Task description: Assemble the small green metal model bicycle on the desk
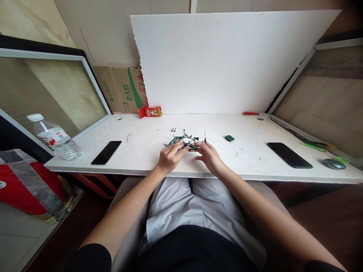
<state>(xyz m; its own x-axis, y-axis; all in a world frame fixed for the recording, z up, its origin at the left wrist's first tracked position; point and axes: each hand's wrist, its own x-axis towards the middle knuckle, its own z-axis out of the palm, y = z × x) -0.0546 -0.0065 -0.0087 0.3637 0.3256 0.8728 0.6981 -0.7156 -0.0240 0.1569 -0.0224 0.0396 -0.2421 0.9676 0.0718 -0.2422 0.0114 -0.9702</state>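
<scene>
A small dark green model bicycle [191, 144] lies low over the front middle of the table, its wheel and thin frame partly covered by fingers. My left hand [171, 155] is closed on its left part, fingertips pressing the frame. On the other side, my right hand [210, 155] has its fingertips against the right end of the model. A thin small screwdriver [205, 136] pokes up from between the right fingers, shaft pointing upward; its lower part is hidden. Small loose dark parts [173, 130] lie just beyond the model.
A green block-like piece [229, 138] sits to the right. Phones [107, 152] [289, 155] lie at both sides, with a mouse [334, 163] far right. A water bottle [58, 138] stands left. A red box [153, 111] and white board [235, 62] are at the back.
</scene>
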